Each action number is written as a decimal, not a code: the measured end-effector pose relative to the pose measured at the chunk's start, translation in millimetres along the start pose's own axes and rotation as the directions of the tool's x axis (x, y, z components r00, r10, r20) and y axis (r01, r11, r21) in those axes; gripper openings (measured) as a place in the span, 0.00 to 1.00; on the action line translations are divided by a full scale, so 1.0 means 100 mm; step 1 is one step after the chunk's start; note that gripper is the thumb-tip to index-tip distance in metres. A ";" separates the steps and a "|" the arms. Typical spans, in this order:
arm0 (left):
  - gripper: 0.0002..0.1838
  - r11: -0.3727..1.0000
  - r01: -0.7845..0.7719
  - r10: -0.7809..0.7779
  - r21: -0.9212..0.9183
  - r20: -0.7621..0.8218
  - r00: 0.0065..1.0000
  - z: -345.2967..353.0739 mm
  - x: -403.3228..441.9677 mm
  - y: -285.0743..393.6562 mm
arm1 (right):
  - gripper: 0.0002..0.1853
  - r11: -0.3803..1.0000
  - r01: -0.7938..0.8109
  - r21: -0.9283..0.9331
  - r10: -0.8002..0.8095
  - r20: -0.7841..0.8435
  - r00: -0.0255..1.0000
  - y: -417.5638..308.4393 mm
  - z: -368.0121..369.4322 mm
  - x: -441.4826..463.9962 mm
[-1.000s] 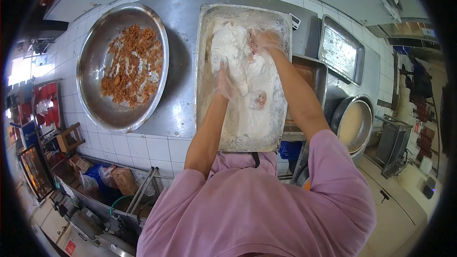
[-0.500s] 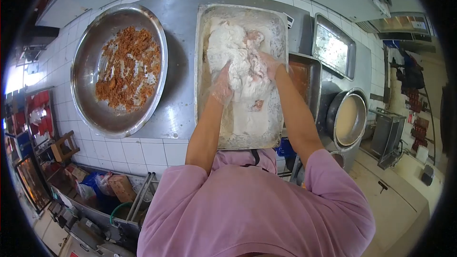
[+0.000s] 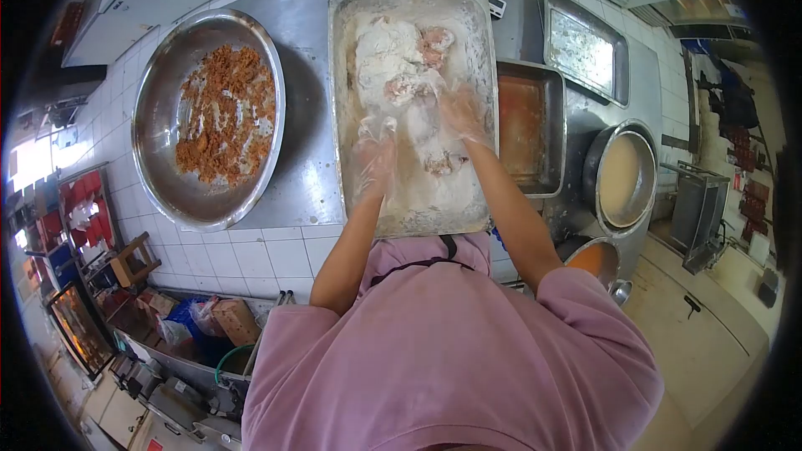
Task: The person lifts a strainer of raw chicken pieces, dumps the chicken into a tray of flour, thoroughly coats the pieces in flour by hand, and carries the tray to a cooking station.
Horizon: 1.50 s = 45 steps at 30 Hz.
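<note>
The floured meat pieces [image 3: 393, 50] lie heaped toward 12 o'clock in the metal tray [image 3: 469, 29], with another floured piece [image 3: 439, 160] at 5 o'clock. Both hands wear clear plastic gloves. The left hand [image 3: 376, 154], at 7 o'clock, is open with nothing held; the right hand [image 3: 459, 113], at 3 o'clock, is blurred beside the heap, its grip impossible to tell. Beyond the tray's 1 o'clock corner, a small device's [image 3: 496, 5] markings are too tiny to read.

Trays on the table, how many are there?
3: a floury tray in the middle, a brown-bottomed tray right of it, a shiny tray beyond that. Others may be hidden.
</note>
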<state>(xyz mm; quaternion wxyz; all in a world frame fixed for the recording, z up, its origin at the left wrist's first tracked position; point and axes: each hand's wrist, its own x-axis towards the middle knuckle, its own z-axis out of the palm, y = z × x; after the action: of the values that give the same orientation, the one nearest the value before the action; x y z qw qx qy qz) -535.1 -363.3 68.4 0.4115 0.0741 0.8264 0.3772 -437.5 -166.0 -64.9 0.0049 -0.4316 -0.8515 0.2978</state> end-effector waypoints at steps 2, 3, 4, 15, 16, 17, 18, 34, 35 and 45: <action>0.42 0.963 0.159 -0.143 0.218 -0.088 0.986 0.19 0.18 -0.20 | 0.21 0.951 0.142 -0.276 -0.170 -0.083 0.982 0.34 0.38 0.09; 0.43 0.948 0.233 -0.223 0.215 -0.068 0.972 0.30 0.35 -0.36 | 0.22 0.965 0.085 -0.246 -0.082 0.024 0.996 0.27 0.31 0.05; 0.44 0.926 0.308 -0.306 0.216 -0.047 0.951 0.44 0.55 -0.57 | 0.24 0.975 0.023 -0.223 0.008 0.136 0.991 0.14 0.18 -0.05; 0.36 0.625 0.380 -0.129 -0.682 0.391 0.912 0.52 0.23 -0.33 | 0.33 0.090 -0.762 0.642 -0.124 0.766 0.631 -0.44 -0.24 -0.42; 0.36 0.615 0.345 -0.130 -0.709 0.340 0.931 0.49 0.15 -0.28 | 0.34 0.110 -0.761 0.639 -0.118 0.769 0.628 -0.50 -0.31 -0.44; 0.36 0.604 0.302 -0.126 -0.737 0.286 0.950 0.47 0.12 -0.26 | 0.35 0.172 -0.739 0.651 -0.105 0.758 0.643 -0.55 -0.39 -0.46; 0.36 0.747 0.180 -0.020 -0.640 0.250 0.968 0.48 0.19 -0.40 | 0.35 0.261 -0.718 0.645 0.000 0.744 0.668 -0.59 -0.47 -0.48; 0.32 0.954 0.298 -0.266 -0.021 0.397 0.879 0.77 0.31 -1.74 | 0.31 0.964 0.135 -0.230 -0.013 0.464 0.886 -0.32 -0.34 -0.95; 0.32 0.897 0.409 -0.308 -0.169 0.424 0.851 0.84 0.31 -1.75 | 0.32 0.942 0.194 -0.273 0.000 0.579 0.815 -0.39 -0.39 -0.97; 0.32 0.655 0.561 -0.236 -0.505 0.570 0.787 0.56 0.05 -0.80 | 0.29 0.263 -0.739 0.620 0.109 0.742 0.661 0.19 0.34 -0.99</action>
<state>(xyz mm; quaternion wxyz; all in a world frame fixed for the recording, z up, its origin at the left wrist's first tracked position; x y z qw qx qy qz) -481.7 -386.5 -10.5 0.6667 -0.1768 0.5156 0.5083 -370.4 -248.0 -78.0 -0.1019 -0.4729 -0.3465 0.8037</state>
